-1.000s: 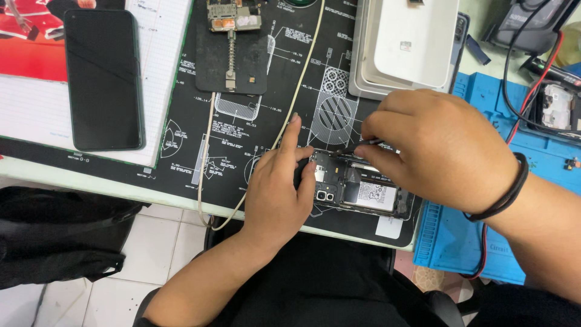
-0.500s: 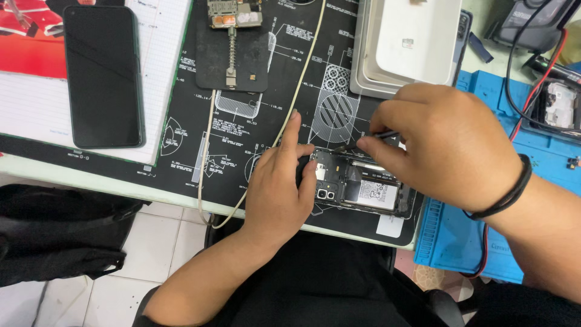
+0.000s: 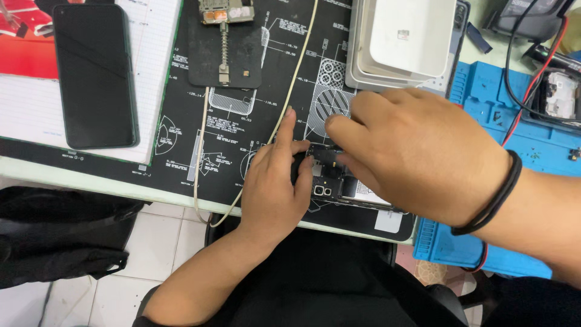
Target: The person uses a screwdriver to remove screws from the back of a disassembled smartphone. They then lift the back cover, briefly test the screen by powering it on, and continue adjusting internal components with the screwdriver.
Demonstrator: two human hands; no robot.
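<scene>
The opened phone [image 3: 339,181] lies near the counter's [image 3: 36,168] front edge on the black repair mat [image 3: 181,139], long axis running left-right, its left end steadied by the left hand [image 3: 275,188] with fingers pressed on it, while the right hand [image 3: 423,157] covers it from the right, fingers bunched over its top edge, their grip hidden.

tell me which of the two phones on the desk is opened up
The phone under the hands, at the black mat's near edge: its camera module and inner parts are exposed. The other phone, lying on the notebook, is closed, dark screen up.
</scene>
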